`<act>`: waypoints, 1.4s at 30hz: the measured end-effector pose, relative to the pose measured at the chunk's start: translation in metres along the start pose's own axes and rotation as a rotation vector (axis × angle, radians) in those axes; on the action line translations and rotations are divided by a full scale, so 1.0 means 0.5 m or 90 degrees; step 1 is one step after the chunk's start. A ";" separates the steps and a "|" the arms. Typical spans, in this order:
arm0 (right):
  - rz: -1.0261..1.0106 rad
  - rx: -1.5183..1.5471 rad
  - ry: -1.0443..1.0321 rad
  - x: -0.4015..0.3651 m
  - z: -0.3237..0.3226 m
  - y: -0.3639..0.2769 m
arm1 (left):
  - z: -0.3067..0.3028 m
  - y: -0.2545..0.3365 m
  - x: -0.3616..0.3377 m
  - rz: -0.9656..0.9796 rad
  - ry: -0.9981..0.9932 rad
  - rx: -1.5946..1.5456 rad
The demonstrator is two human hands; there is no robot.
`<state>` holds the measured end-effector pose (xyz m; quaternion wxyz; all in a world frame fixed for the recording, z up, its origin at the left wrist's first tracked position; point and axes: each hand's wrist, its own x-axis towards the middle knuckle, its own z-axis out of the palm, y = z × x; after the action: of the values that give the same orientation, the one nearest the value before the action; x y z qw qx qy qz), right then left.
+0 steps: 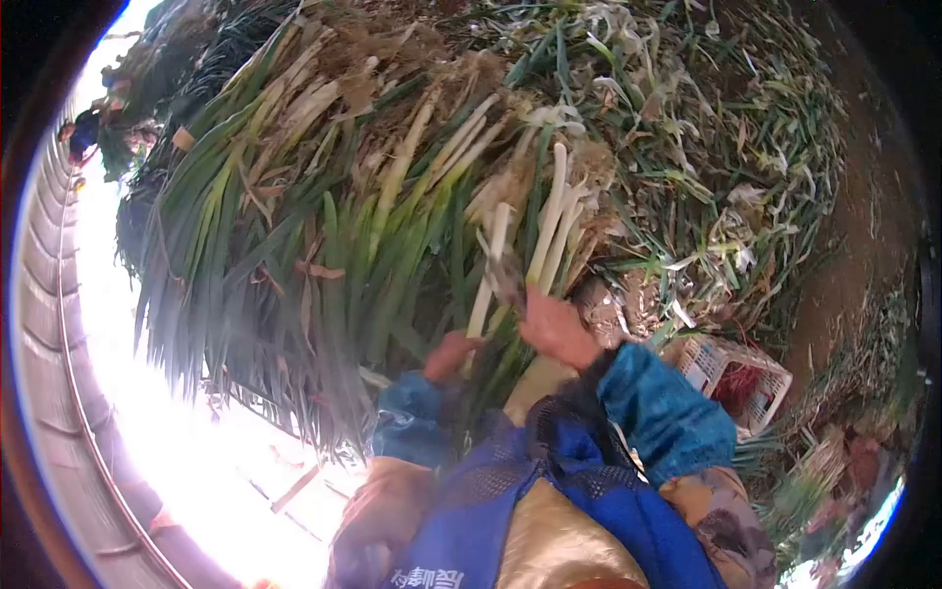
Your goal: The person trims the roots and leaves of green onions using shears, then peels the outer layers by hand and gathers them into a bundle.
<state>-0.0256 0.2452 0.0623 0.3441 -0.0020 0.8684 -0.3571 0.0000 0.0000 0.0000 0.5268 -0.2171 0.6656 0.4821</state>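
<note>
A large pile of green onions (402, 187) with pale stems and dry roots lies in front of me. Low in the middle, my left hand (453, 355) is closed around one green onion (488, 275), whose white stem points up. Just right of it, my right hand (557, 329) is closed, with a dark, blurred object (505, 278) at its fingers, possibly a blade. Several white stems (554, 216) stick up right above the right hand.
Loose leaves and peelings (706, 147) cover the ground at the upper right. A white plastic crate (697, 365) with red material inside stands beside my right sleeve. More onions lie at the lower right. A ribbed wall (44, 324) curves along the left.
</note>
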 end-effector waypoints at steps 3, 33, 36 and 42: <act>-0.024 -0.016 -0.100 -0.034 0.036 0.019 | 0.022 0.012 0.009 0.083 0.069 0.078; -0.028 0.003 0.031 -0.079 0.102 -0.036 | -0.281 0.276 0.135 0.254 0.586 0.834; -0.123 -0.001 0.025 -0.048 0.104 -0.023 | -0.273 0.264 0.157 0.273 0.701 0.852; -0.052 0.054 0.010 -0.052 0.027 -0.020 | -0.267 0.320 0.109 0.206 0.459 0.741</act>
<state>0.0000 0.2357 0.0770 0.3222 -0.0198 0.8545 -0.4070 -0.2122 -0.0340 0.0137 0.2257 0.0555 0.9724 0.0183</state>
